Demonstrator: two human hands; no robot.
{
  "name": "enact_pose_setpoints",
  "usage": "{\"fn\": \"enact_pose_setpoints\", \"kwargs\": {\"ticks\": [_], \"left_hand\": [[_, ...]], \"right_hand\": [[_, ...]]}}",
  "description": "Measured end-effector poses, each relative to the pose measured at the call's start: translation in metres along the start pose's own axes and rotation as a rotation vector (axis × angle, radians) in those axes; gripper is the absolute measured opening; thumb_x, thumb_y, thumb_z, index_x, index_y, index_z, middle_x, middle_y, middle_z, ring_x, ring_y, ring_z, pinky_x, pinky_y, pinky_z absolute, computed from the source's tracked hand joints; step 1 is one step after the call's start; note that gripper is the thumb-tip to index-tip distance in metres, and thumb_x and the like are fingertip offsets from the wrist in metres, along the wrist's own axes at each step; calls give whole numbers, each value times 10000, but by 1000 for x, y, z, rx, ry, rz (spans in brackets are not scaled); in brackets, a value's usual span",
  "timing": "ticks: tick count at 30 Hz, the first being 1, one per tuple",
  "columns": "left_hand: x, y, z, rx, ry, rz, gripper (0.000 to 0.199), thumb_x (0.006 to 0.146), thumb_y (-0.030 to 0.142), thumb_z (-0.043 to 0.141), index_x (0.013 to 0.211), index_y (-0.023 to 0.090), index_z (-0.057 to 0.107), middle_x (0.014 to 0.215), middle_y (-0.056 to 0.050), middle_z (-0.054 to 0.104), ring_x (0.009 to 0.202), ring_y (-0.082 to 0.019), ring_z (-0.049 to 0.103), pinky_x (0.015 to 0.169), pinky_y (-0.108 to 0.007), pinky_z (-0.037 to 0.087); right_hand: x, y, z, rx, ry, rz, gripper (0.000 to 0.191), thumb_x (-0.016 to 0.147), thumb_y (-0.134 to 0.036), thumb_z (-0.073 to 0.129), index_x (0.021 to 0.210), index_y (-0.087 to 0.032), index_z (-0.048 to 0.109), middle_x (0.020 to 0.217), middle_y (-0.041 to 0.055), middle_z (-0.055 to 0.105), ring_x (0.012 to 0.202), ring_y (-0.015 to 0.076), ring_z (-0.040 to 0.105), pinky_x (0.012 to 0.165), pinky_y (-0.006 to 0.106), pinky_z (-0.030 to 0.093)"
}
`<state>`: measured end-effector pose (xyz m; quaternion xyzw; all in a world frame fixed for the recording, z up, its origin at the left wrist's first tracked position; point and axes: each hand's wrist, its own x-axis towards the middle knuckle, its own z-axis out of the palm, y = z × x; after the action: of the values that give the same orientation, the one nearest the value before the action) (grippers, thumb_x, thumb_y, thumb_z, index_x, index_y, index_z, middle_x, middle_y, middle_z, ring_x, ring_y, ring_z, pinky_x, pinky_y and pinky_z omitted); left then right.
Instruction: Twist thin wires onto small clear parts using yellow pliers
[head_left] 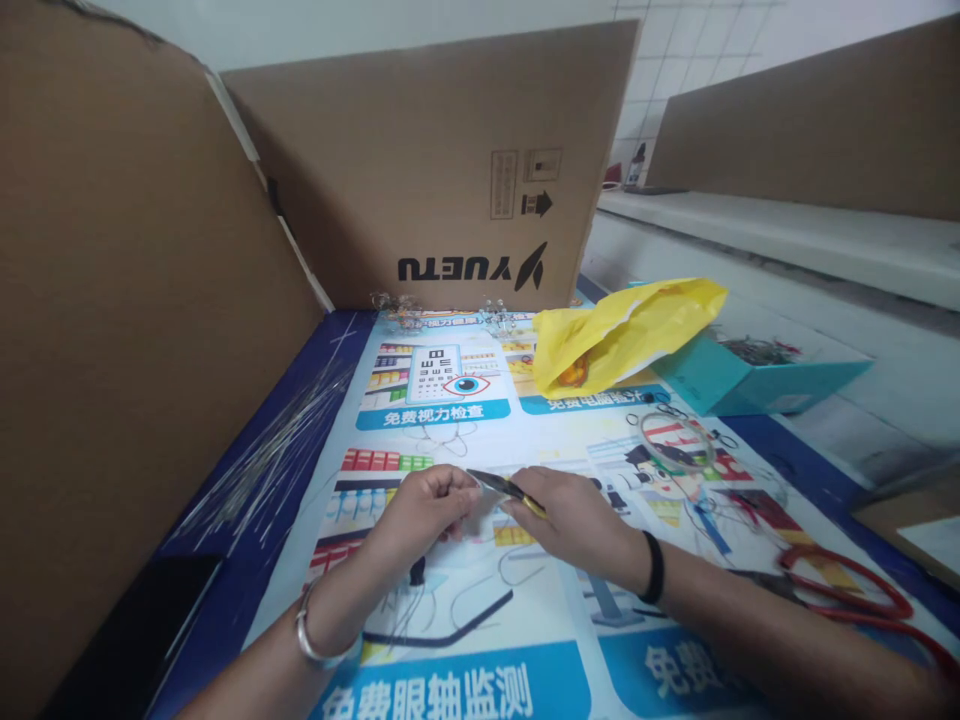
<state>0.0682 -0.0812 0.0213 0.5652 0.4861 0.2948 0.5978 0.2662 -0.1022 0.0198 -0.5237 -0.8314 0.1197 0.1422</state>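
Observation:
My right hand (566,508) is wrapped round a small pair of pliers (504,487) with dark jaws and yellow handles. The jaws point left and meet the fingertips of my left hand (435,503), whose thumb and fingers are pinched together. Whatever sits in that pinch is too small to make out. Below the hands, thin bent wires (517,572) and a dark curved strip (457,632) lie on the printed sheet (547,680).
Straight wires (277,440) fan out at left, near a black flat object (142,630). At right are a yellow bag (630,335), a teal box (780,385) of wire pieces, a wire coil (709,450) and red-handled scissors (855,605). Cardboard panels (337,180) stand behind.

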Motion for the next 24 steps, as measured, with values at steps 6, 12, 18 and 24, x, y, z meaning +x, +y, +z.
{"fn": "enact_pose_setpoints", "kwargs": {"ticks": [6,12,18,24], "left_hand": [[-1,0,-1,9,-10,0,217,731,363,605,680,162,541,498,49,527,388,-58,431,395,-166,318],[3,-2,-2,16,183,62,205,751,357,577,690,164,539,554,50,516,375,-36,388,370,-149,275],[1,-5,4,-37,254,97,226,769,390,552,723,172,513,617,35,547,385,-40,404,372,-157,280],[-8,1,16,-90,91,30,222,776,392,554,741,180,502,607,49,529,419,-65,472,414,-179,344]], "right_hand": [[0,0,0,-10,8,-21,195,870,-357,437,870,-192,542,827,38,612,776,171,557,650,249,360],[3,2,-3,128,19,62,224,856,-398,444,803,-193,517,771,19,577,697,147,522,598,239,341],[2,-7,-6,306,8,83,261,854,-413,437,723,-192,480,670,-12,523,613,122,471,547,228,312],[0,-12,-2,418,13,109,184,834,-299,443,685,-191,448,617,-35,483,581,107,452,526,216,311]]}}
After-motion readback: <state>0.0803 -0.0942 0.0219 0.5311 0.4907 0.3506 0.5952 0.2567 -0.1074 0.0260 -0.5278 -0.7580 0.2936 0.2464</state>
